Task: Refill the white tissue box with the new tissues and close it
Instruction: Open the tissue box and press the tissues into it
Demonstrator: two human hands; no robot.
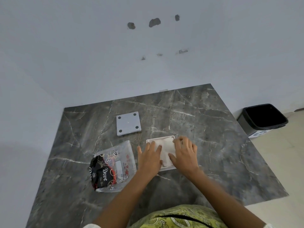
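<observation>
1. A dark grey marble table (205, 129) with pale veins stands against a plain white wall (82, 55) that has a few chipped patches.
2. The white tissue box (166, 168) sits open on the table, near its middle and just in front of the person. Only its rim shows around the hands.
3. A stack of white tissues (166, 148) lies inside the box, filling most of it. The top sheet looks slightly rumpled.
4. The left hand (150, 156) lies flat, palm down, on the left part of the tissues. Its fingers are spread and straight, and it grips nothing. Its thumb reaches past the left edge of the box.
5. The right hand (185, 153) rests on the right part of the tissues, also palm down. Its fingers are loosely curved at the far right corner of the box. Whether they pinch a sheet there I cannot tell.
6. A flat grey square lid (128, 123) with four dark round spots at its corners lies on the table beyond the box and to its left, well apart from it.
7. A crumpled plastic wrapper (113, 167), clear with black and red print, lies just left of the box, close to the left wrist.
8. A black bin (263, 117) stands on the pale floor to the right of the table.
</observation>
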